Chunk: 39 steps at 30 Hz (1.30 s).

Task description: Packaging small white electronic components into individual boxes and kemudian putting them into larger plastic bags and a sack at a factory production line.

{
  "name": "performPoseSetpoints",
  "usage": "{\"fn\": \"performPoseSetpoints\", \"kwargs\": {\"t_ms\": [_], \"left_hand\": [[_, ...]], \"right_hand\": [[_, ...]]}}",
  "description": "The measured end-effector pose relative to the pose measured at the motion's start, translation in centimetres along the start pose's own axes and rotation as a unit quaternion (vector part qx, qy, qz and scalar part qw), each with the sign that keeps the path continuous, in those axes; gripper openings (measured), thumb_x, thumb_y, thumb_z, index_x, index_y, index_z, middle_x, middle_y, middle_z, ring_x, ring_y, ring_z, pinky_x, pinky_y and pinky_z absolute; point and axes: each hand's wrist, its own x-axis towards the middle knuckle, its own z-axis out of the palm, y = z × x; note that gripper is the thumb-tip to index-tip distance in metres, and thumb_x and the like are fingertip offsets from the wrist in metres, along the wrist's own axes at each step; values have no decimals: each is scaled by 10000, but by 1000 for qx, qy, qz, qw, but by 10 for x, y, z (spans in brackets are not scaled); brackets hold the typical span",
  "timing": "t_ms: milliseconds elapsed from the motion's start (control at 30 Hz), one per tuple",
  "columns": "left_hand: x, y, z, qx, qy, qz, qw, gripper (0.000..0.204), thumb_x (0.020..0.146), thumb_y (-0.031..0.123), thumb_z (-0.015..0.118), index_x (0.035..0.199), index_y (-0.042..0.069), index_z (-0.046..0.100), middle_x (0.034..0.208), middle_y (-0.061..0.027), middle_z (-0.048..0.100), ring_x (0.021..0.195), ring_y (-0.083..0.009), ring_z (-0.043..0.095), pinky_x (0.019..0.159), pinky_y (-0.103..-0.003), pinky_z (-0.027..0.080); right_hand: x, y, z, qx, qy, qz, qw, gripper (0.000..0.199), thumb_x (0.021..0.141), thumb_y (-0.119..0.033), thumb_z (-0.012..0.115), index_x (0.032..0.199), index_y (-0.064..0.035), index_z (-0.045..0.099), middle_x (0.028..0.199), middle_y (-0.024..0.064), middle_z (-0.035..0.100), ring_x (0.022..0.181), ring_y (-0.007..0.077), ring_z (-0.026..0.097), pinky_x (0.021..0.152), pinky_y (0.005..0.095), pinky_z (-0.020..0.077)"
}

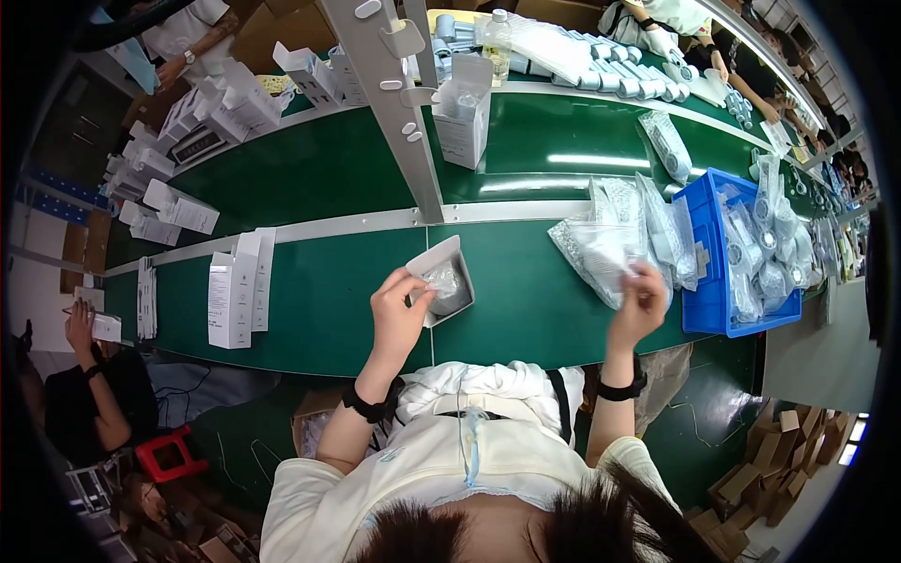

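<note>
An open white cardboard box stands before me at the table's near edge, with a clear bubble-wrapped item inside. My left hand is closed at the box's left side, thumb and fingers pinching its edge. Further right, my right hand grips a clear plastic bag, slightly blurred by motion. That bag is in front of several bubble-wrap pouches lying beside the blue crate. What the bag contains is too unclear to name.
A blue crate full of wrapped grey parts stands at the right. Folded white cartons stand at the left. A metal post rises behind the box, near another open carton. Co-workers' hands show at the left and far right.
</note>
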Motion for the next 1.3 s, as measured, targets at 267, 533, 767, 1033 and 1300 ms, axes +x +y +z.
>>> {"fn": "performPoseSetpoints", "kwargs": {"t_ms": [267, 533, 767, 1033, 1300], "left_hand": [[14, -23, -2, -74, 4, -31, 997, 104, 639, -14, 648, 737, -9, 612, 732, -83, 563, 667, -143, 545, 557, -229, 409], [11, -19, -15, -198, -19, -51, 979, 151, 661, 40, 657, 801, 2, 614, 997, -133, 581, 872, -235, 581, 728, -304, 468], [26, -175, -231, 548, 194, -287, 761, 1056, 501, 336, 798, 1347, 263, 170, 1411, -164, 47, 1289, -384, -24, 891, -678, 161], [12, -119, -186, 418, 26, -240, 876, 1027, 522, 119, 767, 1344, 107, 151, 1229, -185, 379, 1099, -383, 390, 913, -493, 307], [-15, -43, -5, 280, -157, -230, 919, 1044, 579, 215, 760, 1343, 38, 71, 1130, -288, 380, 1041, -383, 432, 883, -401, 368]], "right_hand": [[-1, -62, 116, 70, -549, -403, 729, 237, 681, -174, 646, 845, -34, 547, 873, 54, 573, 825, 217, 538, 705, 343, 460], [-20, -69, 126, -76, -653, -412, 631, 431, 633, -304, 693, 962, -57, 566, 1033, 71, 514, 1034, 226, 405, 870, 448, 357], [-40, -25, 134, 107, -475, -213, 847, 696, 589, -285, 765, 1179, -137, 427, 1286, 179, 288, 1212, 358, 254, 971, 477, 268], [-32, 8, 135, 149, -334, -21, 931, 933, 535, -196, 808, 1283, -112, 256, 1298, 179, 279, 1213, 328, 298, 989, 402, 271], [114, 56, 191, 2, 27, -47, 999, 788, 542, -154, 781, 1196, -66, 351, 1178, 155, 311, 1094, 301, 354, 931, 373, 318]]}}
